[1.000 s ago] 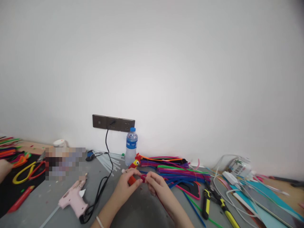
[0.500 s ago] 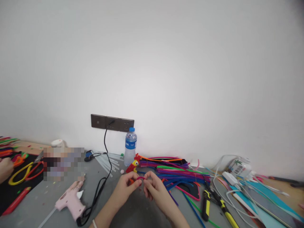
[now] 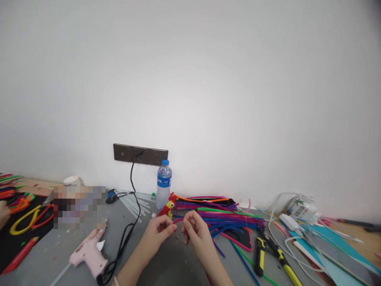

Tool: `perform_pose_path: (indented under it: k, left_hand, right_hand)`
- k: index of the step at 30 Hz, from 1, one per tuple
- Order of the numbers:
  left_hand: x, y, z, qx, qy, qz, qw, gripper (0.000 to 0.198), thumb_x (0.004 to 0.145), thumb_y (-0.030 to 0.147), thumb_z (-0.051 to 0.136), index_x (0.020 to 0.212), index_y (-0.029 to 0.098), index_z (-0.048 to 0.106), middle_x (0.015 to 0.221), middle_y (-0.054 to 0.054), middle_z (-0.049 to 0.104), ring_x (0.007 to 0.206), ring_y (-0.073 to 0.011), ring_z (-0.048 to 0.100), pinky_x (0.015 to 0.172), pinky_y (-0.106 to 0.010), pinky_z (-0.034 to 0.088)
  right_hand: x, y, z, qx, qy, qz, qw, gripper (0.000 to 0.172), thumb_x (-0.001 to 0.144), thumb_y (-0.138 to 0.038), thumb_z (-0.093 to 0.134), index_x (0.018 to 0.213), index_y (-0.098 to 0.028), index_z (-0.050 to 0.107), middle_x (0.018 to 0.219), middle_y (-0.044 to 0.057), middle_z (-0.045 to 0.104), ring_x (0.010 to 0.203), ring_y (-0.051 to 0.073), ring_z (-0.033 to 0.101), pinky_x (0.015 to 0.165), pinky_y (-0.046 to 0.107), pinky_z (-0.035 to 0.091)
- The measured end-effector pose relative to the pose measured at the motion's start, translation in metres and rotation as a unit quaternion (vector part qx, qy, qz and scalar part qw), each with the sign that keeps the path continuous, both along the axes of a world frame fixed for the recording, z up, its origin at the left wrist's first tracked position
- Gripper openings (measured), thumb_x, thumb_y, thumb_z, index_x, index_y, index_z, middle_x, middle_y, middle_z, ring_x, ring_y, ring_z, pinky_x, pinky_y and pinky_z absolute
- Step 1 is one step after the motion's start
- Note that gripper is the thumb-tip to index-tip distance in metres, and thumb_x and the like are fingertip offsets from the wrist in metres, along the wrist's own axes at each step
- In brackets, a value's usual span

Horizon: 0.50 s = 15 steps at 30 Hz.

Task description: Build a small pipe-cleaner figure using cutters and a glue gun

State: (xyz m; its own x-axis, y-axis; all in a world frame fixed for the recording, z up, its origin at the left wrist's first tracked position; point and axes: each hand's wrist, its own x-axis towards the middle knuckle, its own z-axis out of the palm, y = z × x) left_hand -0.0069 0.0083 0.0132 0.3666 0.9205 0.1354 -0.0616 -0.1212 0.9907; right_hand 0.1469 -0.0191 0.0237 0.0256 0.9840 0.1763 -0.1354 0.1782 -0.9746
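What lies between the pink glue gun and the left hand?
In the head view, a black power cord lies between the pink glue gun and the left hand.

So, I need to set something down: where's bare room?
Nearly bare grey tabletop lies between the left forearm and right forearm, and between the black mat and pink plastic glue gun. Rightward is crowded: multicoloured fuzzy stems, black-and-yellow pliers, white charger.

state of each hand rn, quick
Left hand: closed, pinching a pink strip.
Right hand: curled by the strip; whether it grips can't be told.
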Motion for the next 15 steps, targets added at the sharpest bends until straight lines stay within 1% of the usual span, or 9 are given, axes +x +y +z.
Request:
perform_pose_path:
  k: [2,4,6,8,11,13,15]
  left_hand:
    - [-0.001,0.001,0.0,-0.003,-0.011,0.022,1.0,0.04,0.073,0.052,0.068,0.059,0.016,0.056,0.052,0.004,0.049,0.049,-0.0099,0.037,0.049,-0.022,0.027]
    - [-0.001,0.0,0.001,-0.003,-0.027,0.041,0.999,0.04,0.074,0.052,0.067,0.06,0.016,0.059,0.053,0.004,0.05,0.048,-0.0097,0.037,0.048,-0.022,0.027]
    - [0.0,-0.001,0.002,-0.002,-0.049,0.058,0.997,0.04,0.074,0.052,0.067,0.059,0.015,0.06,0.054,0.003,0.05,0.051,-0.0102,0.04,0.049,-0.021,0.029]
    - [0.0,-0.003,0.004,-0.001,-0.061,0.071,0.996,0.039,0.074,0.051,0.067,0.059,0.015,0.062,0.056,0.003,0.05,0.052,-0.0107,0.042,0.05,-0.021,0.031]
    - [0.002,-0.005,0.005,0.017,-0.061,0.094,0.994,0.039,0.075,0.051,0.066,0.059,0.015,0.065,0.058,0.002,0.052,0.056,-0.0119,0.044,0.053,-0.022,0.035]
    - [0.003,-0.007,0.005,0.032,-0.061,0.099,0.993,0.039,0.076,0.049,0.066,0.057,0.015,0.065,0.059,0.001,0.054,0.059,-0.0132,0.046,0.056,-0.023,0.038]
    - [0.005,-0.007,0.005,0.04,-0.062,0.09,0.993,0.038,0.077,0.047,0.066,0.057,0.015,0.066,0.06,0.0,0.056,0.061,-0.0143,0.049,0.06,-0.024,0.04]
  right_hand:
    - [-0.002,-0.002,0.003,-0.026,0.029,0.016,0.999,0.049,0.068,-0.062,0.07,0.072,-0.019,0.048,0.06,-0.007,0.052,0.04,0.006,0.047,0.041,0.019,0.038]
    - [-0.003,-0.006,0.006,-0.071,0.073,0.058,0.993,0.047,0.066,-0.057,0.075,0.071,-0.019,0.048,0.063,-0.006,0.053,0.045,0.008,0.051,0.046,0.021,0.043]
    - [-0.005,-0.01,0.008,-0.112,0.116,0.102,0.982,0.044,0.065,-0.051,0.078,0.072,-0.019,0.049,0.063,-0.005,0.055,0.05,0.01,0.053,0.051,0.023,0.046]
    - [-0.007,-0.012,0.008,-0.133,0.133,0.126,0.974,0.041,0.065,-0.047,0.08,0.071,-0.019,0.051,0.063,-0.004,0.056,0.054,0.011,0.055,0.055,0.024,0.047]
    - [-0.01,-0.009,0.002,-0.137,0.102,0.133,0.976,0.044,0.06,-0.048,0.083,0.068,-0.018,0.052,0.062,-0.004,0.057,0.056,0.01,0.054,0.057,0.023,0.045]
    - [-0.011,-0.005,-0.003,-0.126,0.072,0.126,0.981,0.049,0.055,-0.054,0.083,0.066,-0.018,0.051,0.059,-0.004,0.058,0.052,0.01,0.052,0.054,0.022,0.042]
    - [-0.011,-0.001,-0.007,-0.113,0.049,0.113,0.986,0.053,0.053,-0.06,0.081,0.065,-0.018,0.051,0.055,-0.004,0.058,0.048,0.01,0.05,0.051,0.022,0.039]
